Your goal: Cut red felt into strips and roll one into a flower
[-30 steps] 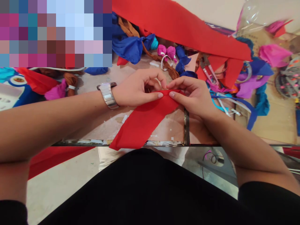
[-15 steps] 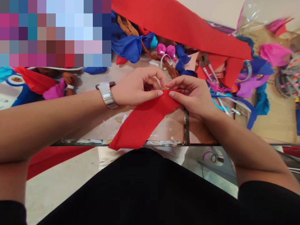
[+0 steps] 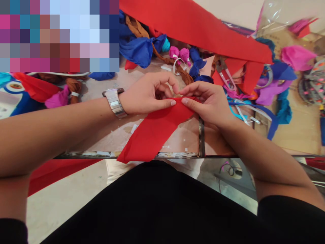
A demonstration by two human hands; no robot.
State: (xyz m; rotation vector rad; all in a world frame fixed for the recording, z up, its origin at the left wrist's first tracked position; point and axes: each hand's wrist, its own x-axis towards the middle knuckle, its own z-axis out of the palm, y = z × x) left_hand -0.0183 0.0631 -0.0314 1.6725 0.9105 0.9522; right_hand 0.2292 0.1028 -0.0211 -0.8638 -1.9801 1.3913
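Observation:
A strip of red fabric [image 3: 154, 134] slants from my fingertips down to the front edge of the table, where its lower end hangs slightly over. My left hand [image 3: 149, 93] pinches the upper edge of the strip between thumb and curled fingers. Close beside it, my right hand [image 3: 207, 100] grips the same edge with its thumb on top. The two thumbs lie almost tip to tip on the cloth. The undersides of the fingers and the fold beneath them are hidden. A metal-band watch [image 3: 115, 103] is on my left wrist.
Behind my hands lie a large red cloth [image 3: 198, 30], blue fabric pieces [image 3: 138, 51], pink fabric balls [image 3: 179, 54] and small thread snips [image 3: 227, 76]. Blue and white ribbons [image 3: 265, 115] lie to the right, near cardboard [image 3: 302, 132]. The table's front edge [image 3: 86, 156] runs near my body.
Both hands keep their pinch on the red fabric strip with almost no movement. The whole view has shifted very slightly.

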